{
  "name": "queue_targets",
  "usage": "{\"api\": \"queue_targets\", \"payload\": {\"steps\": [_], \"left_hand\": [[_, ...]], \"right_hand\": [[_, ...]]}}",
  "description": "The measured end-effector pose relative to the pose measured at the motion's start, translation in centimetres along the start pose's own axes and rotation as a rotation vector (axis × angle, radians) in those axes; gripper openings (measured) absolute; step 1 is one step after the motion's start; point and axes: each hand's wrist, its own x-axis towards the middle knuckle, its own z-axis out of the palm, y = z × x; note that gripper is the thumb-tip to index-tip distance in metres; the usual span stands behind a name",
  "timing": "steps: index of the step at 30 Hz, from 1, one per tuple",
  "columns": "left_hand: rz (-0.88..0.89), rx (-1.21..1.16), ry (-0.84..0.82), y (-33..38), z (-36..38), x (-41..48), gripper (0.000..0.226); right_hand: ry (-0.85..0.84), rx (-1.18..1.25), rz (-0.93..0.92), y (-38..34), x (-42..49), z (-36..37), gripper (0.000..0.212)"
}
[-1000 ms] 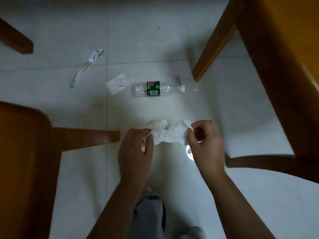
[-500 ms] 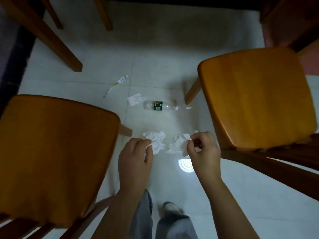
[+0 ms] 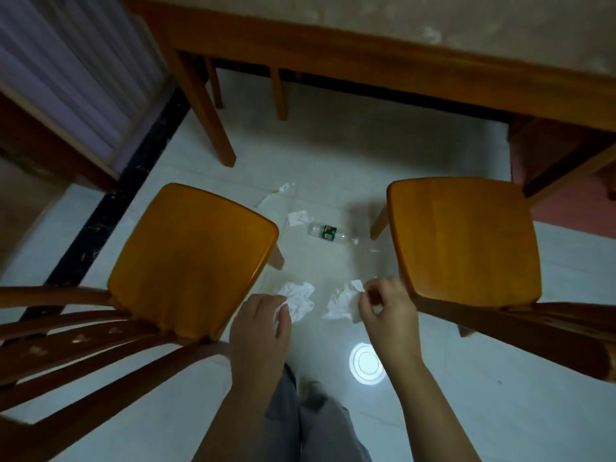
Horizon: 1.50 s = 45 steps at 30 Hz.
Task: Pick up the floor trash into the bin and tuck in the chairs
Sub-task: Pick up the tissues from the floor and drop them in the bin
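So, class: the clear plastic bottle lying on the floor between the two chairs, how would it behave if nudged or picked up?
The plastic bottle lies on its side on smooth tile, so a nudge would probably roll it. It looks empty, so likely light. Its thin clear wall may dent when squeezed.

The scene is dim, with a cool cast. A round bright reflection of a ceiling lamp (image 3: 366, 362) glares on the glossy pale tiled floor (image 3: 333, 155); the tiles around it are brightest. Beyond it, under the orange-brown wooden table (image 3: 366, 66), shadow deepens. Straight edges bow toward the frame's borders, and the whole view is slightly soft.
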Motion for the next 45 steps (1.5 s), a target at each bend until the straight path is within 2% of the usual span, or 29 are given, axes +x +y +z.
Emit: {"api": "queue_targets", "payload": {"steps": [4,9,13,16,19,22,26,35,45], "left_hand": [[-0.031,-0.009,0.047,-0.1,-5.3,-2.8,0.016],[0.021,0.131,0.184,-1.2,-10.9,-6.7,0.013],[-0.018,0.161,0.265,-2.2,-14.0,-10.9,0.017],[-0.09,0.129,0.343,-3.2,-16.3,-14.1,0.021],[-0.149,0.127,0.391,-4.9,-19.1,-17.6,0.014],[-0.26,0.055,0.468,-7.3,-22.2,-21.8,0.013],[-0.429,0.011,0.6,-11.0,-25.6,-29.6,0.027],[-0.701,0.059,0.691,-19.1,-31.5,-46.7,0.029],[-0.901,0.151,0.851,-26.5,-35.6,-53.0,0.027]], "right_hand": [[-0.107,0.015,-0.109,-3.1,-3.6,-0.6,0.005],[-0.237,0.03,-0.29,-8.1,-7.2,0.1,0.001],[-0.305,0.008,-0.449,-12.1,-9.7,0.1,0.0],[-0.332,-0.006,-0.549,-14.5,-12.2,0.4,0.003],[-0.392,-0.012,-0.661,-16.8,-16.2,1.7,0.007],[-0.508,-0.062,-0.735,-18.2,-21.2,3.9,0.005],[-0.675,-0.165,-0.86,-20.5,-28.6,7.8,0.005],[-0.82,-0.172,-1.122,-27.2,-43.9,15.9,0.009],[-0.998,-0.154,-1.281,-32.8,-51.8,24.9,0.014]]}}
